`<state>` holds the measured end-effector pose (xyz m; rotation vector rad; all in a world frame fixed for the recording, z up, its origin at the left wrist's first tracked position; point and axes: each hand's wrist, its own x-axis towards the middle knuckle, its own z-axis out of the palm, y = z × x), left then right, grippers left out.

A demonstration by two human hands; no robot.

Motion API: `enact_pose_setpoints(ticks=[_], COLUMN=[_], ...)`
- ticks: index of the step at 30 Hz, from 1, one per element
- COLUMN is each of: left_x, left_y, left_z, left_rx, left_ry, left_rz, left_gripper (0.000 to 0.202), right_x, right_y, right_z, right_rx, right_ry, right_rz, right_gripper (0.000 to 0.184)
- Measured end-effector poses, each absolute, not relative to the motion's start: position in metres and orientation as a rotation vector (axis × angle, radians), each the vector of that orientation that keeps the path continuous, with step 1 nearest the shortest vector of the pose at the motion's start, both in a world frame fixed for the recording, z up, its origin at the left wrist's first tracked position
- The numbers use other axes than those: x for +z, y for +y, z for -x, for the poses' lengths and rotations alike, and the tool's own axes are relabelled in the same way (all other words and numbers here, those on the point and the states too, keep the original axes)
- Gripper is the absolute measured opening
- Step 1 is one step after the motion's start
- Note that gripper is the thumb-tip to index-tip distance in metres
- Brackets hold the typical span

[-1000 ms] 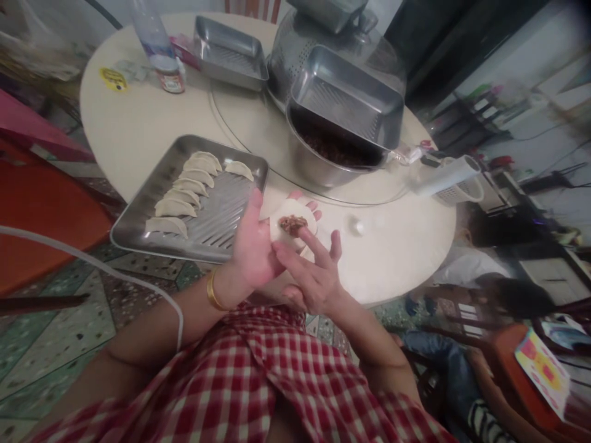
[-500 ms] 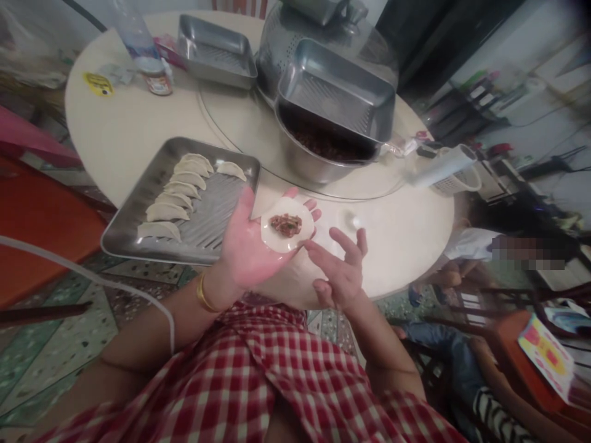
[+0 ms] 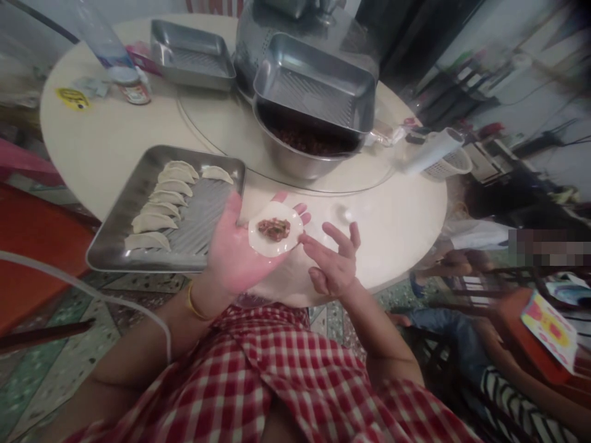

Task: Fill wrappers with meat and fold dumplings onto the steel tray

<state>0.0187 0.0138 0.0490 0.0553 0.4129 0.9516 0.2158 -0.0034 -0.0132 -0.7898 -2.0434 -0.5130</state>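
My left hand [image 3: 235, 255] is palm up, with a round dumpling wrapper [image 3: 258, 246] lying across its palm and fingers. A mound of meat filling with green bits [image 3: 274, 229] sits in the middle of the flat wrapper. At the wrapper's right edge, the extended index fingertip of my right hand [image 3: 333, 263] touches or nearly touches it. The other right-hand fingers are apart and grip nothing. To the left, a metal tray [image 3: 107, 241] carries several folded dumplings [image 3: 154, 221], mostly in one column, with a single dumpling [image 3: 217, 175] beside them.
Beyond my hands, a metal bowl of dark filling [image 3: 307, 161] has a rectangular pan [image 3: 318, 83] resting over it. Another pan [image 3: 192, 61], a jar [image 3: 132, 86] and a plastic bottle [image 3: 99, 37] stand farther back. At right is a white basket [image 3: 447, 165]; another person sits beyond the table.
The view has shifted, so the table and tray appear farther left. Both hands keep nearly the same pose; the wrapper remains flat and unfolded on my left palm.
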Motion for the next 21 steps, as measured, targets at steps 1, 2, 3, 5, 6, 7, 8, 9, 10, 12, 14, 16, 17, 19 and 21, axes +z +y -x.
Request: enact_pose_setpoints(ticks=[1, 2, 3, 5, 6, 7, 8, 9, 10, 12, 14, 16, 17, 19, 21], left_x=[0.049, 0.049, 0.049, 0.048, 0.048, 0.047, 0.047, 0.046, 0.046, 0.048, 0.049, 0.050, 0.050, 0.048, 0.045], left_y=[0.014, 0.014, 0.014, 0.014, 0.015, 0.015, 0.016, 0.016, 0.016, 0.015, 0.014, 0.012, 0.011, 0.011, 0.011], left_z=[-0.018, -0.018, -0.017, -0.017, -0.017, -0.018, -0.018, -0.019, -0.020, -0.021, -0.021, -0.021, -0.021, -0.020, -0.020], left_rx=[0.956, 0.962, 0.968, 0.968, 0.966, 0.965, 0.962, 0.959, 0.957, 0.965, 0.968, 0.971, 0.970, 0.972, 0.974], left_ry=[0.414, 0.414, 0.414, 0.414, 0.417, 0.422, 0.429, 0.435, 0.443, 0.454, 0.471, 0.487, 0.492, 0.494, 0.489], left_rz=[-0.057, -0.058, -0.061, -0.066, -0.070, -0.074, -0.077, -0.082, -0.090, -0.115, -0.135, -0.143, -0.142, -0.144, -0.144], left_gripper=[0.070, 0.070, 0.069, 0.067, 0.067, 0.067, 0.067, 0.068, 0.069, 0.070, 0.070, 0.069, 0.069, 0.068, 0.070], right_x=[-0.014, -0.015, -0.016, -0.018, -0.020, -0.021, -0.023, -0.024, -0.026, -0.028, -0.030, -0.031, -0.030, -0.027, -0.028], right_y=[-0.004, -0.006, -0.008, -0.015, -0.018, -0.022, -0.025, -0.028, -0.029, -0.029, -0.025, -0.021, -0.020, -0.025, -0.042], right_z=[-0.220, -0.224, -0.229, -0.239, -0.243, -0.247, -0.249, -0.250, -0.251, -0.251, -0.252, -0.255, -0.258, -0.265, -0.274], right_rx=[-0.498, -0.464, -0.392, -0.086, 0.146, 0.404, 0.665, 0.902, 1.099, 1.378, 1.530, 1.533, 1.457, 1.180, 0.858], right_ry=[-2.011, -1.968, -1.921, -1.771, -1.661, -1.531, -1.397, -1.272, -1.169, -1.063, -1.039, -1.076, -1.110, -1.184, -1.198], right_rz=[0.809, 0.857, 0.934, 1.130, 1.214, 1.271, 1.302, 1.321, 1.344, 1.434, 1.546, 1.624, 1.642, 1.630, 1.568], right_gripper=[0.038, 0.037, 0.036, 0.033, 0.030, 0.027, 0.025, 0.024, 0.024, 0.023, 0.022, 0.023, 0.023, 0.026, 0.027])
